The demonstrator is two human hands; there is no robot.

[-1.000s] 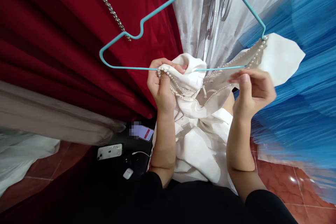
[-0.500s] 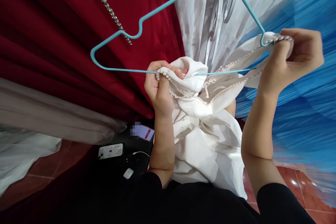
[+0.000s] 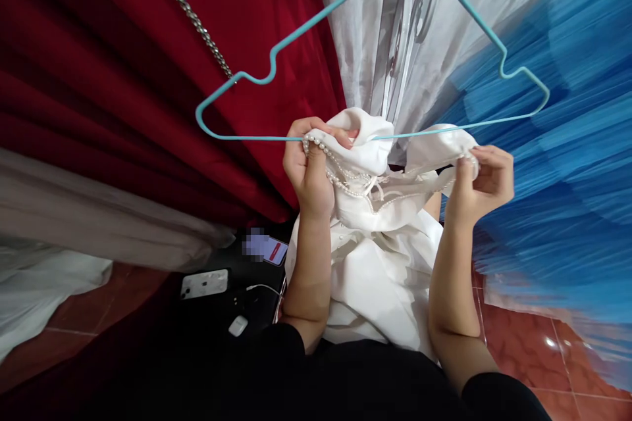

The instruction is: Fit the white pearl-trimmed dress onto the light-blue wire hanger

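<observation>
A white dress [image 3: 375, 276] with pearl-trimmed edges hangs in folds between my arms. My left hand [image 3: 313, 168] is closed on its pearl-edged top, with the lower bar of the light blue hanger [image 3: 247, 138] passing through the same grip. My right hand [image 3: 478, 184] pinches the other pearl-edged part of the dress, below the hanger bar and apart from it. The hanger's right shoulder and notch are bare. Thin white ties show in the middle of the neckline, and the lower part of the dress is partly hidden behind my forearms.
Red curtains [image 3: 237, 6] hang at the left, with a beaded chain [image 3: 190, 13] in front. Blue tulle [image 3: 557, 177] fills the right side. Below left, a black surface holds a white phone [image 3: 204, 284], a lit phone [image 3: 274, 250] and a white earbud case [image 3: 237, 325].
My right hand has moved down and left with its part of the dress, off the hanger's right notch. The hanger has shifted slightly right; my left hand keeps its hold.
</observation>
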